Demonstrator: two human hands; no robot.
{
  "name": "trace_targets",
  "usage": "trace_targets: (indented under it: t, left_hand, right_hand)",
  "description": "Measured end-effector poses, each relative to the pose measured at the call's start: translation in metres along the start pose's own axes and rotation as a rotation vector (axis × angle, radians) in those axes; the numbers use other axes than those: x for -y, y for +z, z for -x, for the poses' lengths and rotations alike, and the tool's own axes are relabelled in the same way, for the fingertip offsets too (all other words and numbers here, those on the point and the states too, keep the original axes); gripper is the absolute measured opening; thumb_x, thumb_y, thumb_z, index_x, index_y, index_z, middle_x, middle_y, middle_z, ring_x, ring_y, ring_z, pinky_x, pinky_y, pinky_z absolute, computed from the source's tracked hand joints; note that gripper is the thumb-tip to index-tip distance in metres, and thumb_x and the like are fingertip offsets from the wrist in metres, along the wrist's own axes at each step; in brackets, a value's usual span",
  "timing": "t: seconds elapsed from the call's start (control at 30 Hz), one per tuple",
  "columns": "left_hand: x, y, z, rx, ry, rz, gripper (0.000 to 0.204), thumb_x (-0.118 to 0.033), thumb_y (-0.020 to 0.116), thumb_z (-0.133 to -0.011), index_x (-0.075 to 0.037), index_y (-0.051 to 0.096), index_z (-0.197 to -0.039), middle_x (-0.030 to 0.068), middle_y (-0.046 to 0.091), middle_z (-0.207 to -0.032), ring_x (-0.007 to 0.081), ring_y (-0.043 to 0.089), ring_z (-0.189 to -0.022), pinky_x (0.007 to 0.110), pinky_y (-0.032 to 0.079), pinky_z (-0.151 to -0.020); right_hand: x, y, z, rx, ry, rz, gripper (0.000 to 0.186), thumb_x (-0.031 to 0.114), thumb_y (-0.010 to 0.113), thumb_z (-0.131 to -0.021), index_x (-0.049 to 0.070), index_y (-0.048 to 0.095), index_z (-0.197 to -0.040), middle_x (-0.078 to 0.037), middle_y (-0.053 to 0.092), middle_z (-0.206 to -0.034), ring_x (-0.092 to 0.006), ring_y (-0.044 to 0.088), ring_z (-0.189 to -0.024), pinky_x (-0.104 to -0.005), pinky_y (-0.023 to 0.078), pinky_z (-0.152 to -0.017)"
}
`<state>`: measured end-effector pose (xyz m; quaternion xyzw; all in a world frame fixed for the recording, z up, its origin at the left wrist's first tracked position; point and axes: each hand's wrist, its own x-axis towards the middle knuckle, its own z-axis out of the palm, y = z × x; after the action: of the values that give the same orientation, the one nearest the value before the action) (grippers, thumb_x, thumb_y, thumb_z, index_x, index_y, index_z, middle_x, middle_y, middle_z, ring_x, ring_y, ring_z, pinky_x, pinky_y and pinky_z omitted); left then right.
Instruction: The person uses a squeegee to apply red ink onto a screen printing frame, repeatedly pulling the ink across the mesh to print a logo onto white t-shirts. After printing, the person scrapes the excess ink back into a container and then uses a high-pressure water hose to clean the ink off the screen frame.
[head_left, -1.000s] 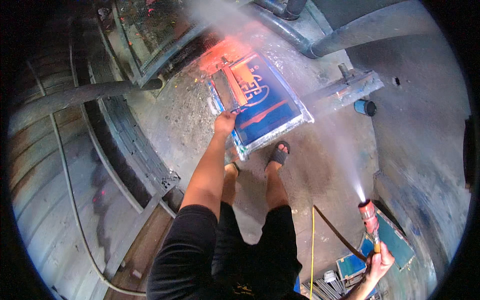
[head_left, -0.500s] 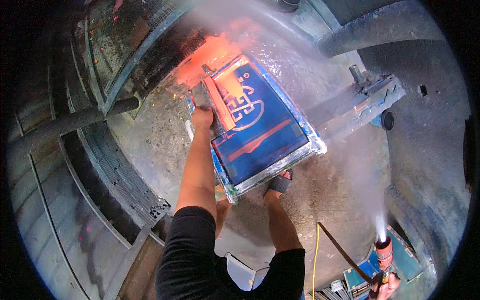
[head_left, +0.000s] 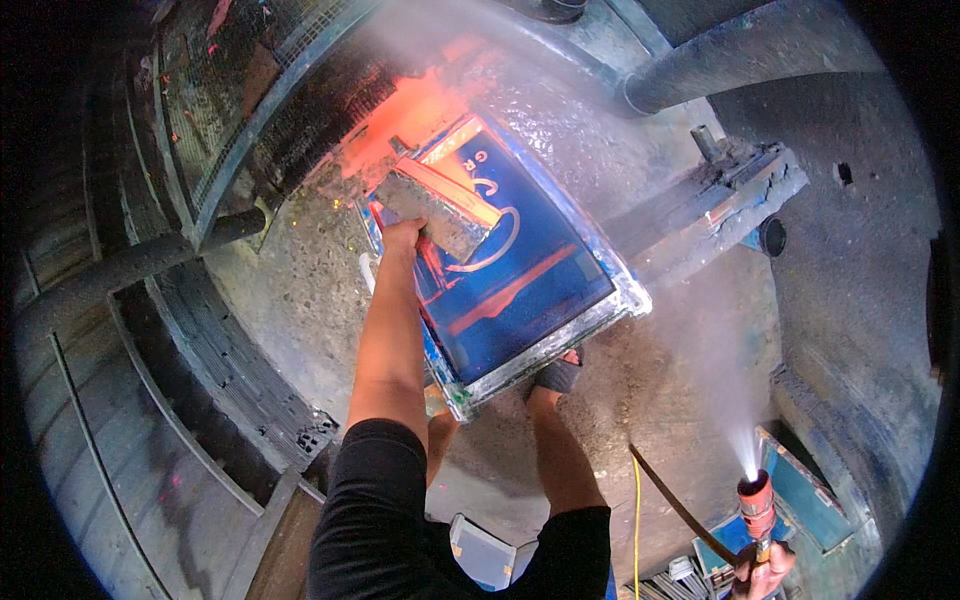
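Observation:
A printing screen (head_left: pixel 540 309) with blue mesh and a pale-edged frame leans tilted in front of my legs. It has curved line art and orange ink on it. My left hand (head_left: pixel 404 236) grips a squeegee (head_left: pixel 436 212), a grey, stained block with an orange-covered edge, over the upper left part of the screen. The squeegee hides some of the design. At the lower right, my right hand (head_left: pixel 765 573) is closed round a red spray nozzle (head_left: pixel 757 507). White water spray (head_left: pixel 744 449) shoots up and away from its mouth.
Orange ink (head_left: pixel 395 120) coats the floor beyond the screen. A rough ledge (head_left: pixel 725 215) sticks out to the right, under a thick pipe (head_left: pixel 755 70). A brown hose (head_left: pixel 680 503) runs to the nozzle. Other framed screens (head_left: pixel 805 490) stand at the lower right. Metal channels (head_left: pixel 230 350) curve along the left.
My left hand has turned the squeegee across the screen, so its broad grey face now shows. The right hand has shifted slightly left with the nozzle still spraying.

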<state>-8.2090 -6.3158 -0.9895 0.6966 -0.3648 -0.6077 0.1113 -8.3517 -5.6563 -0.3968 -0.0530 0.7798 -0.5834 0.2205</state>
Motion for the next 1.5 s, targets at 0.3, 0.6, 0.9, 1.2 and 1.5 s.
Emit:
trace_targets:
  t: [0.3,0.6,0.9,1.2,1.5]
  left_hand:
    - [-0.058,0.003,0.059,-0.091,0.003,0.353,0.064,-0.001,0.066,-0.095,-0.01,0.034,-0.15,0.0163,0.065,-0.12,0.0326,0.067,-0.105,0.048,0.058,-0.085]
    - [-0.224,-0.1,0.129,-0.275,0.566,-0.374,0.039,-0.026,0.053,-0.1,0.002,0.063,-0.125,0.0276,0.069,-0.12,0.0439,0.065,-0.116,0.048,0.05,-0.101]
    - [-0.403,-0.145,0.294,-0.61,0.511,-0.643,0.044,-0.033,0.049,-0.104,0.005,0.066,-0.119,0.0334,0.067,-0.121,0.0499,0.063,-0.118,0.054,0.049,-0.102]
    - [-0.431,-0.19,0.298,-0.494,0.627,-0.87,0.047,-0.037,0.054,-0.102,0.005,0.067,-0.118,0.032,0.068,-0.119,0.0479,0.064,-0.117,0.053,0.05,-0.102]
    - [-0.42,-0.213,0.29,-0.376,0.609,-0.899,0.049,-0.045,0.051,-0.103,-0.001,0.068,-0.119,0.0295,0.068,-0.121,0.0459,0.063,-0.12,0.052,0.049,-0.102]
  right_hand:
    - [0.051,0.064,-0.004,0.039,0.119,0.336,0.04,0.019,0.077,-0.089,-0.009,0.069,-0.116,-0.013,0.068,-0.086,-0.0155,0.057,-0.067,-0.029,0.046,-0.063]
    - [0.141,0.072,0.009,0.425,0.195,0.58,0.036,0.008,0.08,-0.089,-0.005,0.073,-0.122,-0.013,0.076,-0.106,-0.0175,0.068,-0.093,-0.0313,0.053,-0.087]
    - [0.185,0.066,0.038,0.307,-0.27,0.441,0.035,0.0,0.075,-0.081,0.002,0.077,-0.116,-0.015,0.076,-0.08,-0.0137,0.067,-0.062,-0.0262,0.052,-0.063]
    - [0.24,0.127,0.065,0.346,-0.316,0.506,0.034,-0.004,0.074,-0.08,0.0,0.077,-0.114,-0.01,0.061,-0.059,-0.0157,0.057,-0.048,-0.0268,0.044,-0.05]
    - [0.272,0.19,0.092,0.325,-0.308,0.639,0.04,0.0,0.081,-0.079,0.007,0.077,-0.118,-0.008,0.06,-0.059,-0.0182,0.056,-0.046,-0.0311,0.046,-0.047]
